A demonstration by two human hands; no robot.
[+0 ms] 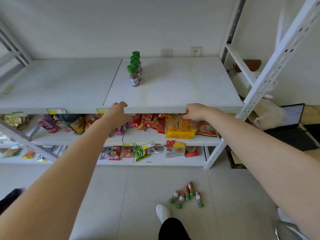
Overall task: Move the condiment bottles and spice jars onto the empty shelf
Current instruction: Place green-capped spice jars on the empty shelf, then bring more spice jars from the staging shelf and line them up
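Four brown spice jars with green caps stand upright in a row near the back middle of the white top shelf. Several orange spice jars with green caps lie on the floor tiles below, to the right of my foot. My left hand is at the shelf's front edge, left of centre, fingers loosely curled with nothing in them. My right hand is at the same edge further right, fingers also curled, holding no jar. Both hands are well in front of the standing jars.
Snack packets fill the two lower shelves, among them a yellow biscuit pack. A white perforated upright slants along the right side, with white bags behind it. My white shoe stands on the floor near the fallen jars.
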